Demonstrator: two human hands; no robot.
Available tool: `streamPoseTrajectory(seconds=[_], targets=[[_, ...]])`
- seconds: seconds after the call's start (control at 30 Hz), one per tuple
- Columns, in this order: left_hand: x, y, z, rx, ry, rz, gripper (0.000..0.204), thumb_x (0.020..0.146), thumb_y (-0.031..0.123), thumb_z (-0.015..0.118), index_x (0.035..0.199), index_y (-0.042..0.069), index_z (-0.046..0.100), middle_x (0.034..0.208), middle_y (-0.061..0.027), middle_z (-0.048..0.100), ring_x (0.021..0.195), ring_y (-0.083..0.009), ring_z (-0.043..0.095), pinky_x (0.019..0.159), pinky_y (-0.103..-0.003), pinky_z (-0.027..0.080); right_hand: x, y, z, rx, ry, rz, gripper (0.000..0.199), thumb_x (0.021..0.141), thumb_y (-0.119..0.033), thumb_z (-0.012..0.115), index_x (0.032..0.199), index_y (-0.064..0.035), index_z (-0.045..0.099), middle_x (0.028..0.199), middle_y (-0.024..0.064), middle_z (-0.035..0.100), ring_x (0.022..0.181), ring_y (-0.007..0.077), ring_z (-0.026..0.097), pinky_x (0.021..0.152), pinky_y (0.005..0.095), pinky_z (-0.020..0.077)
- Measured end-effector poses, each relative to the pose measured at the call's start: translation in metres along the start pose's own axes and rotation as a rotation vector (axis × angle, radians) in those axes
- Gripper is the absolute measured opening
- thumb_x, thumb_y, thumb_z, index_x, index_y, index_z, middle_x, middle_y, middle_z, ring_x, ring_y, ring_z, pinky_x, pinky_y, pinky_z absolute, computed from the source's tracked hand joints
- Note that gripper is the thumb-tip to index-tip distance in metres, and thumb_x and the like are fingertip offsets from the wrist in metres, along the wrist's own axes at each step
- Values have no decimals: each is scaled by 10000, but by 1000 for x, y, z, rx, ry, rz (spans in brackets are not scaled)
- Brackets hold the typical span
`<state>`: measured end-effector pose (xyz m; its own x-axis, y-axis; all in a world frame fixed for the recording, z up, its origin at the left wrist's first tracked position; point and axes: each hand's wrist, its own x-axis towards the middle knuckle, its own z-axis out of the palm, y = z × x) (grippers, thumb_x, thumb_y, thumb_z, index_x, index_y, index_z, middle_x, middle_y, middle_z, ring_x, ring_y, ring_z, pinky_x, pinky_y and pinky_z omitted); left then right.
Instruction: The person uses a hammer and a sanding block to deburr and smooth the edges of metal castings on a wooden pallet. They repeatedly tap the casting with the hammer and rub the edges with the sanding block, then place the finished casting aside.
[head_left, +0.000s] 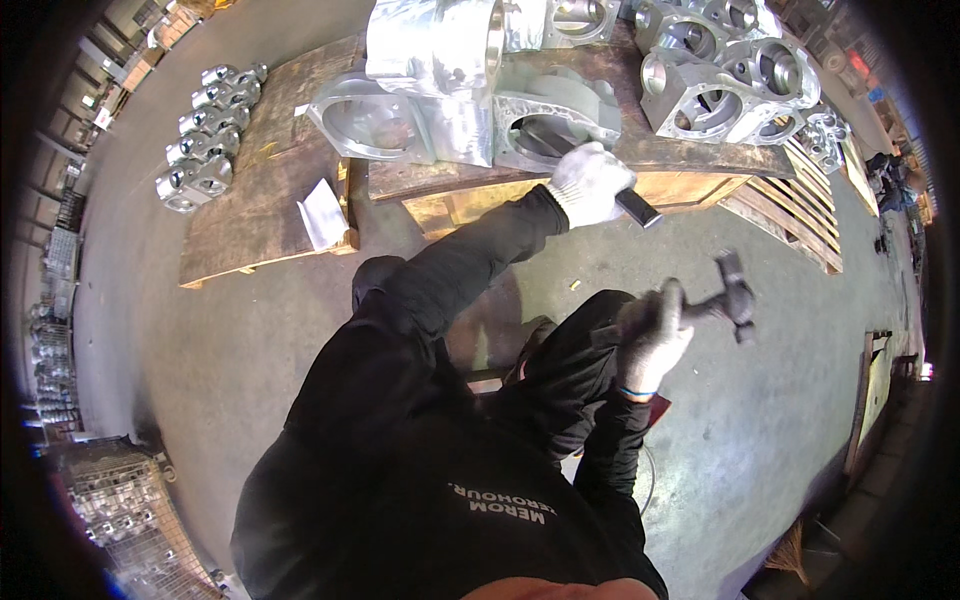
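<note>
gripping a dark bar (pixel 635 207) in left hand (pixel 590 183), its tip hidden inside casting (pixel 555 120); right hand (pixel 652 335) grip around hammer (pixel 728 292)

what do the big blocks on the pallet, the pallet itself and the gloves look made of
Blocks: bare metal, probably machined aluminium or steel; silvery, bright glare, bored round holes.
Pallet: rough unpainted wood; brown planks with visible board edges.
Gloves on the left hand and right hand: knitted fabric, likely cotton; matte white, soft-looking.
</note>
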<state>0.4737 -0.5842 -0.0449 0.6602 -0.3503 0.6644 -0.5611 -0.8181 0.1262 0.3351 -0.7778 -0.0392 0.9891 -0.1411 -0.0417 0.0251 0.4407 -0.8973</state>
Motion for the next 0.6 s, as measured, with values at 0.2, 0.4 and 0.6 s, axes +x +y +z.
streamPoseTrajectory(seconds=[0.2,0.4,0.6], targets=[[8,3,0,-21,-112,-81,204,737,305,732,835,127,719,801,-63,715,832,-243,696,853,-368,488,6,-35,-14,147,15,-16,317,1038,-161,588,771,-125,422,540,-29,373,401,77,299,392,267,254],[6,0,-3,-10,-64,-76,221,730,312,742,853,128,730,794,-66,711,815,-251,696,853,-379,499,2,-33,-21,131,-1,-65,290,1040,-143,575,797,-121,419,551,-16,357,416,92,315,411,279,275],[7,-2,-5,-45,-52,-92,235,711,305,760,857,122,731,797,-67,711,824,-259,701,853,-408,517,0,-37,-15,73,-59,-80,275,1046,-138,564,812,-113,423,559,-16,365,427,89,316,414,281,276]])
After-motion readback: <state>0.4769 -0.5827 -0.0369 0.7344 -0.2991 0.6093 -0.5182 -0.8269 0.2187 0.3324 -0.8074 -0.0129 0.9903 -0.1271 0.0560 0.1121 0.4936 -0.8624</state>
